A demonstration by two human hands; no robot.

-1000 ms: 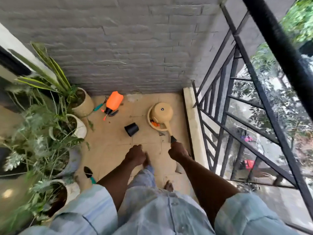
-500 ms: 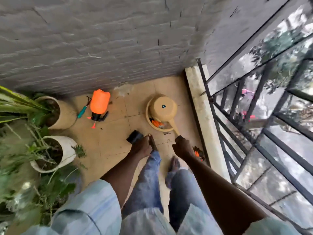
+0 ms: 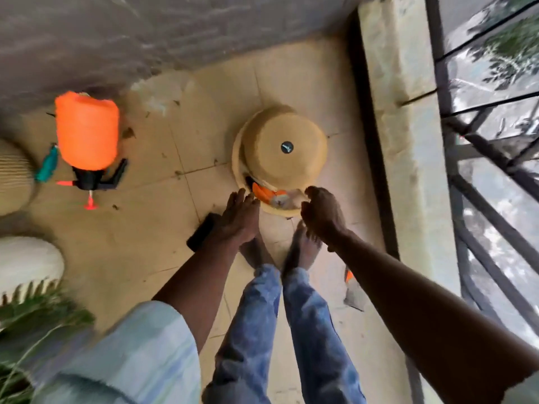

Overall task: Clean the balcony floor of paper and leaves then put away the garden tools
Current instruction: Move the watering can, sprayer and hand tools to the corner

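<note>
Two hands down at the tan bin: our left hand (image 3: 237, 218) has fingers straight and relaxed, holding nothing, tips just beside the bin's near left rim. Our right hand (image 3: 322, 211) is loosely curled at the near right rim; with the blur we cannot tell if it pinches anything.

The tan bin (image 3: 310, 209) sits on the balcony floor (image 3: 140, 252) near the wall, with an upturned tan pot (image 3: 284, 153) covering most of its mouth. Only a gap on our side is open, and that is where orange scraps and paper (image 3: 275, 196) show. Our guess is that both hands are there because it is the only way in.

Still on the floor:
- orange sprayer (image 3: 87, 132) lying on its side by the wall, teal-handled tool (image 3: 48, 166) touching or just beside it
- small black pot (image 3: 201, 236) tipped over, partly under our left wrist
- grey scrap with an orange edge (image 3: 353, 290) by the kerb, partly behind our right forearm
- a few leaf bits (image 3: 128, 132) near the sprayer

Judgement: litter step is partway done, tools not yet put away.
</note>
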